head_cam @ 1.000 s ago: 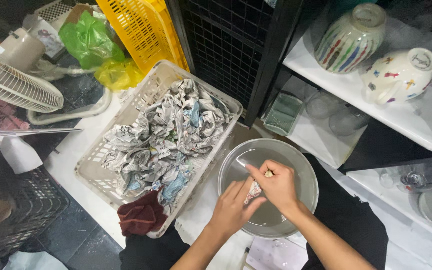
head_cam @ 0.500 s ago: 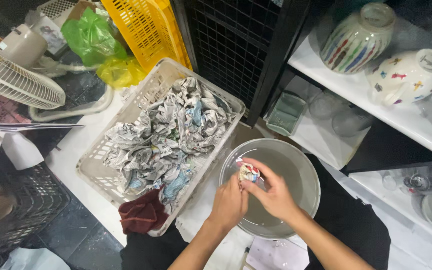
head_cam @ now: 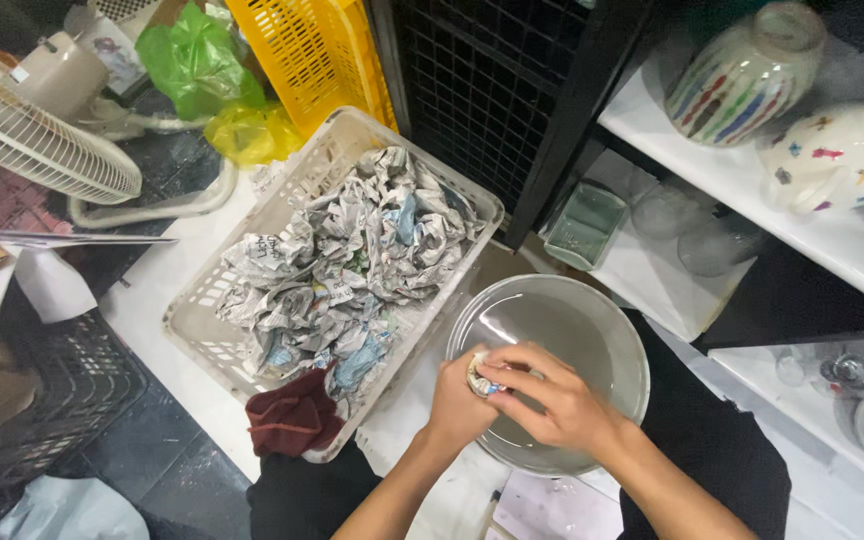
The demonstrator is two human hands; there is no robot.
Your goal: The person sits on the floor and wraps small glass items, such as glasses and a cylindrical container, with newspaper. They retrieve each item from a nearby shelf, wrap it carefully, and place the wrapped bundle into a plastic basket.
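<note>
Your hands meet over the near-left rim of the clear glass bowl (head_cam: 562, 340): your left hand (head_cam: 457, 405) cups a small round object (head_cam: 482, 375), and your right hand (head_cam: 552, 400) lays its fingers over the top of it, so both are closed on the piece together. It is mostly hidden, so its kind cannot be told. The bowl sits on the white desk (head_cam: 167, 310), touching the right side of a white plastic basket (head_cam: 217, 340) heaped with crumpled newspaper (head_cam: 352, 260); a dark red cloth (head_cam: 292, 420) hangs over the basket's near corner. Behind the basket stand a yellow crate (head_cam: 307, 50) and green (head_cam: 192, 60) and yellow (head_cam: 247, 130) plastic bags. To your right, a white shelf (head_cam: 712, 170) carries a striped pot (head_cam: 742, 70) and a speckled white pot (head_cam: 842, 155). Open room is tight: bare desk shows only left of the basket.
</note>
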